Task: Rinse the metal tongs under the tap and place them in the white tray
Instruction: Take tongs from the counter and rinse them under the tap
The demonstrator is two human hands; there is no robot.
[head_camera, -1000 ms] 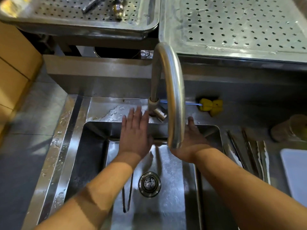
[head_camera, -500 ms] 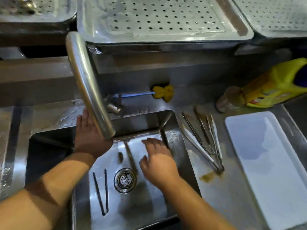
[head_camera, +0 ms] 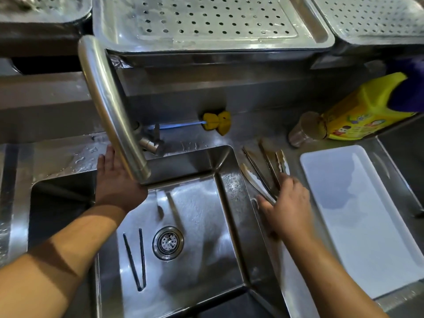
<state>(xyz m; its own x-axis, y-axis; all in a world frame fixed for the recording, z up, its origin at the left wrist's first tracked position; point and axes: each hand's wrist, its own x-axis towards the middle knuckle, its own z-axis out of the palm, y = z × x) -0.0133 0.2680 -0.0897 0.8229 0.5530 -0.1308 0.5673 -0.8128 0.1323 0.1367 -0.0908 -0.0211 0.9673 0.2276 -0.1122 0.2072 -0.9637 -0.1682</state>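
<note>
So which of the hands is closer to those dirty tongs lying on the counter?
The right hand: its fingers rest on the metal tongs lying between the sink and the white tray. The left hand is across the basin, under the tap.

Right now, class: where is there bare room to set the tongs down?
The white tray is bare throughout. The sink floor is free right of the drain. It is crowded between sink and tray, where the right hand meets the tongs.
</note>
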